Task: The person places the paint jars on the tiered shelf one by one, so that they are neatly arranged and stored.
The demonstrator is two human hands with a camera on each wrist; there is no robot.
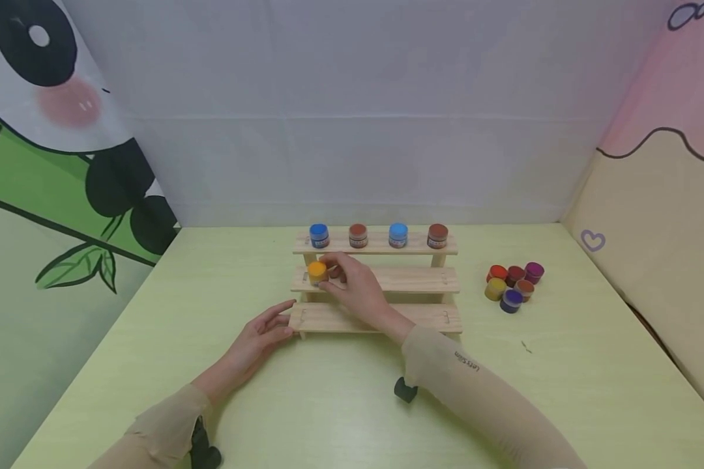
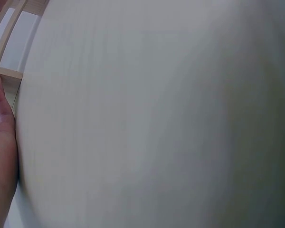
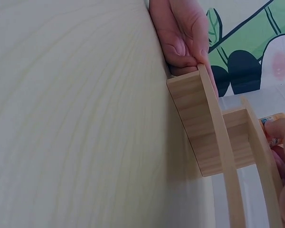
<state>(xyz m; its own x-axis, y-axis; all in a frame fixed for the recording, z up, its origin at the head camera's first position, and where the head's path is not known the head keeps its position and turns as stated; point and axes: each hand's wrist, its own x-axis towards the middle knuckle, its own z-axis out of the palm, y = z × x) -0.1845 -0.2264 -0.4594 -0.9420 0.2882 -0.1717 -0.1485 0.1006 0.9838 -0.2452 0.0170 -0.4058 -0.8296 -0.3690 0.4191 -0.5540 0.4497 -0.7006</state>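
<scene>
My right hand [image 1: 359,286] pinches a yellow-lidded paint jar [image 1: 317,271] between thumb and fingers, at the left end of the middle tier of a three-tier wooden display rack [image 1: 413,280]. In the right wrist view, part of that jar [image 3: 276,117] shows beside the fingers, upper edge of the tier in front. My left hand [image 1: 263,339] holds the left end of the bottom tier, thumb at its front corner and fingers along the side. The left wrist view catches only the edge of this hand [image 2: 2,137] against the rack's end.
On the top tier stand a dark blue jar [image 1: 319,236], a brown jar [image 1: 358,236], a light blue jar [image 1: 397,235] and another brown jar [image 1: 437,236]. Several more jars, among them a purple one [image 1: 534,272] and a violet-blue one [image 1: 512,301], cluster right of the rack on the table [image 1: 328,404].
</scene>
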